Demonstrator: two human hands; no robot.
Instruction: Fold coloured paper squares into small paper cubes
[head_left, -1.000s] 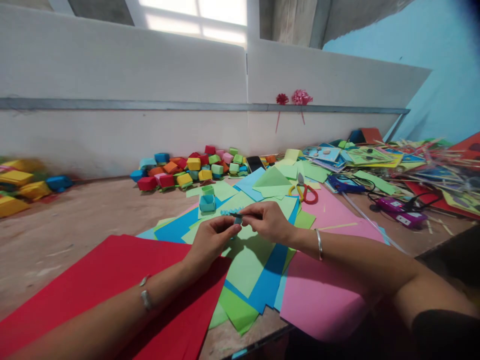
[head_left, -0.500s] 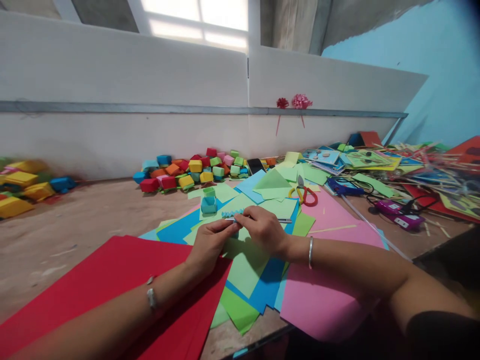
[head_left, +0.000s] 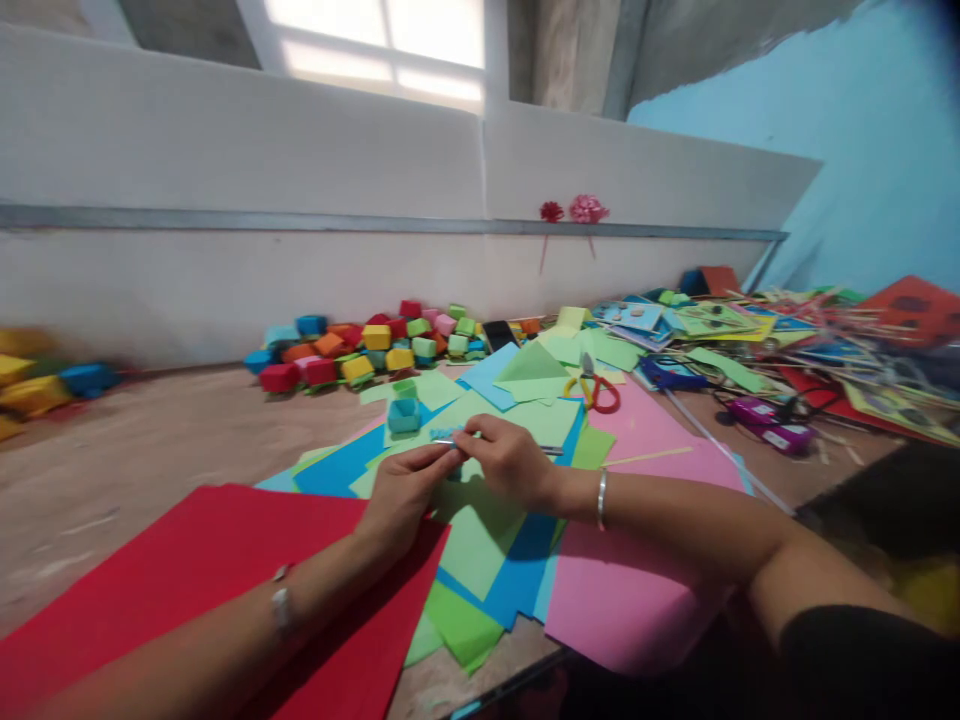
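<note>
Along the white wall (head_left: pixel 187 290), folded paper blocks (head_left: pixel 280 378) look finished. Over green paper (head_left: pixel 476 540), near an open blue box (head_left: pixel 404 422), our left hand (head_left: pixel 405 488) pinches something indistinct, likely unfinished; our right hand (head_left: pixel 511 462) grips a slim metal tool (head_left: pixel 553 450).

Brown table (head_left: pixel 172 440) bearing red paper (head_left: pixel 172 590), blocks (head_left: pixel 376 337)

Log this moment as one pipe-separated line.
right hand: holding slim metal tool | left hand: fingers beside right hand's, contents unclear | beyond hands: light-blue box | scissors: lying rightward
</note>
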